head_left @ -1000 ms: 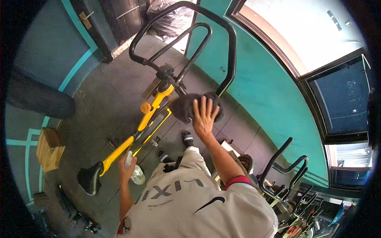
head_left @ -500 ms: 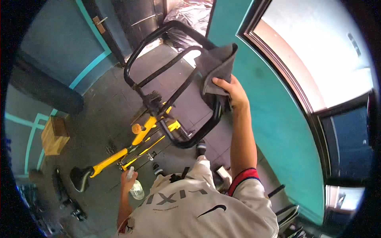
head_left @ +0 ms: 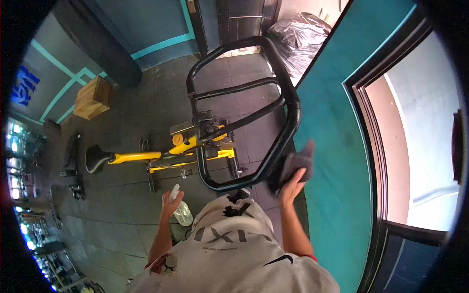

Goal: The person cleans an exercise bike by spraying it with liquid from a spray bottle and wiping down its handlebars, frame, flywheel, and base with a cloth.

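Observation:
My left hand [head_left: 172, 202] is closed around the neck of a clear spray bottle [head_left: 183, 215] with a white trigger head, held low in front of my left side. A dark grey cloth [head_left: 298, 162] is gripped in my right hand [head_left: 292, 186]. The cloth is beside the lower right of the large black handlebar [head_left: 291, 110]; whether they touch I cannot tell. That handlebar belongs to a yellow exercise bike [head_left: 134, 157] with a black saddle [head_left: 97, 157].
The teal wall [head_left: 337, 205] with a dark-framed opening runs close on my right. Black plastic bags [head_left: 298, 41] lie beyond the handlebar. A wooden box [head_left: 93, 99] stands at the far left, and dark equipment [head_left: 73, 166] lies on the tiled floor behind the saddle.
My right hand has come down and nearer to me with the cloth, away from the upper right of the handlebar. The left hand still holds the spray bottle. The camera view has shifted.

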The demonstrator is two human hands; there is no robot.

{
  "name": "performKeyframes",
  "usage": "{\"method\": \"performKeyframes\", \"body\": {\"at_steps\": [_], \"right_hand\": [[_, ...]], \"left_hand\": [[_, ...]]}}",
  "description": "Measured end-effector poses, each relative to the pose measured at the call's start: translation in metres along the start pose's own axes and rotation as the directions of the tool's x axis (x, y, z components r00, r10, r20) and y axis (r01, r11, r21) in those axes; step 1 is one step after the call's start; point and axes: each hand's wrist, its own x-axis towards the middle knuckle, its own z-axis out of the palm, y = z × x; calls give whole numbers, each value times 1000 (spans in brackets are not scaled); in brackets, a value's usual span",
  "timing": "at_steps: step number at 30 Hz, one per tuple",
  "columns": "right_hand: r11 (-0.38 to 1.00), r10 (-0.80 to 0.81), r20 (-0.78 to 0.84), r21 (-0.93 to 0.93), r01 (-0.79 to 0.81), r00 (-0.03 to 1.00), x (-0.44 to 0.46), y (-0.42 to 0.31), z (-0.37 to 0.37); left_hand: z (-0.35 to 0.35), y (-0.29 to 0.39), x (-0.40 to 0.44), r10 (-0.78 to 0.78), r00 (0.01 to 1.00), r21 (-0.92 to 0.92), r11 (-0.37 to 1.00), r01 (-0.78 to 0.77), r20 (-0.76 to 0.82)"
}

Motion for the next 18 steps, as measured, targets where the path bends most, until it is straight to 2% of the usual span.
{"method": "performKeyframes", "body": {"at_steps": [1, 3, 4, 5, 7, 8, 9, 10, 11, 12, 13, 14, 15, 17, 18], "right_hand": [[981, -192, 4, -26, 192, 981, 23, 12, -7], [806, -451, 237, -305, 507, 860, 59, 8, 3], [692, -538, 403, -290, 661, 740, 74, 5, 17], [569, -599, 549, -222, 792, 583, 86, -5, 34], [331, -494, 837, -70, 941, 236, 89, -9, 76], [191, 55, 983, -180, 965, 173, 89, -10, 102], [36, 585, 809, -92, 995, 53, 89, -10, 128], [-271, 247, 945, 280, 921, -215, 79, -23, 141], [-257, -151, 932, 284, 924, -329, 74, 9, 159], [-43, -39, 966, 254, 966, -255, 55, -5, 179], [34, -22, 961, 275, 961, -274, 43, 7, 197], [74, 140, 942, 297, 952, -305, 37, -13, 208], [50, 80, 931, 352, 934, -355, 43, -8, 210], [0, -40, 892, 451, 892, -451, 66, 0, 200], [-50, -92, 884, 456, 889, -459, 85, -4, 192]], "left_hand": [[1, -7, -8, 7, 1000, -16, 1000, -7, -4], [12, -24, -22, 17, 997, -75, 997, -23, -78], [19, -32, -23, 21, 992, -104, 994, -34, -124], [24, -35, -25, -66, 994, -107, 993, 57, -86], [23, -28, -40, -264, 965, -93, 960, 263, -1], [26, -15, -47, -170, 982, -30, 985, 168, -86], [29, -3, -54, -73, 983, 48, 995, 82, -169], [40, -6, -60, -15, 968, 37, 999, 25, -250], [55, -13, -68, 37, 944, 31, 999, -28, -329], [61, -29, -76, -188, 951, 0, 981, 194, -244], [72, -28, -88, -262, 928, -61, 965, 255, -266], [87, -23, -94, -331, 900, -124, 943, 307, -283], [104, -12, -96, -394, 870, -187, 917, 352, -296], [140, 22, -103, -419, 794, -81, 899, 430, -441], [156, 44, -108, -425, 750, -33, 879, 475, -507]]}}
